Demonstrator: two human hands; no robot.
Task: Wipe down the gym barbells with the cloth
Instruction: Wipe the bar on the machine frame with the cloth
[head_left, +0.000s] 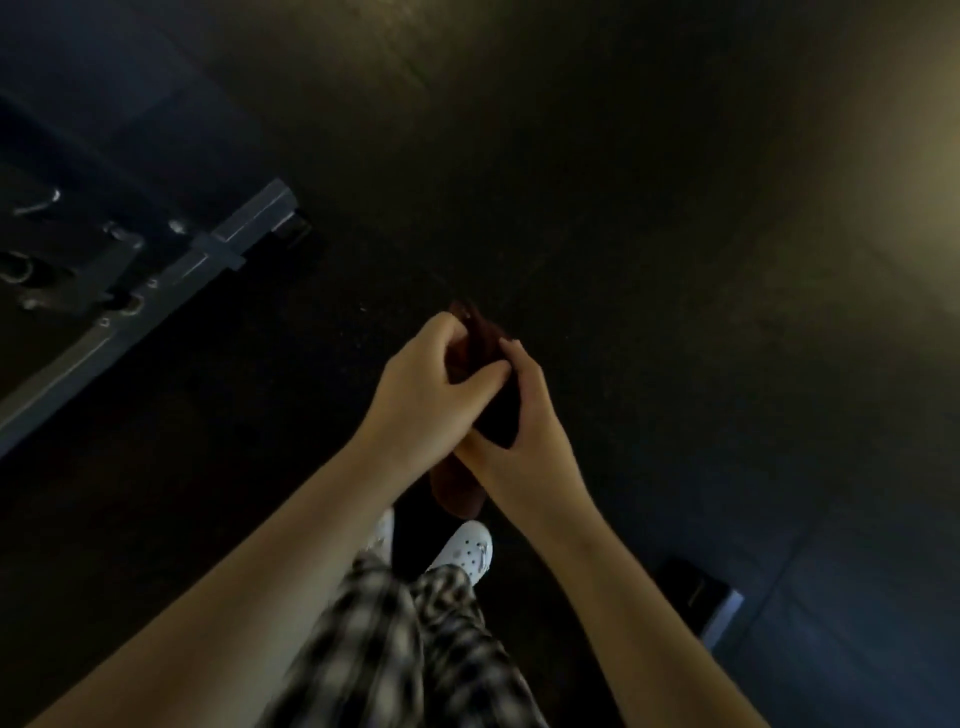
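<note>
A dark reddish-brown cloth (460, 491) is bunched between both of my hands over the dark floor. My left hand (431, 384) grips its upper part with curled fingers. My right hand (524, 415) wraps around it from the right, thumb across the front. One end of the cloth pokes out above the hands and another hangs below them. No barbell shows clearly in the dim view.
A grey metal rack base (156, 291) with bolts and hooks runs diagonally at the left. Another dark equipment foot (711, 603) sits at the lower right. My white shoes (465, 551) and checked trousers are below the hands. Dark rubber floor lies ahead.
</note>
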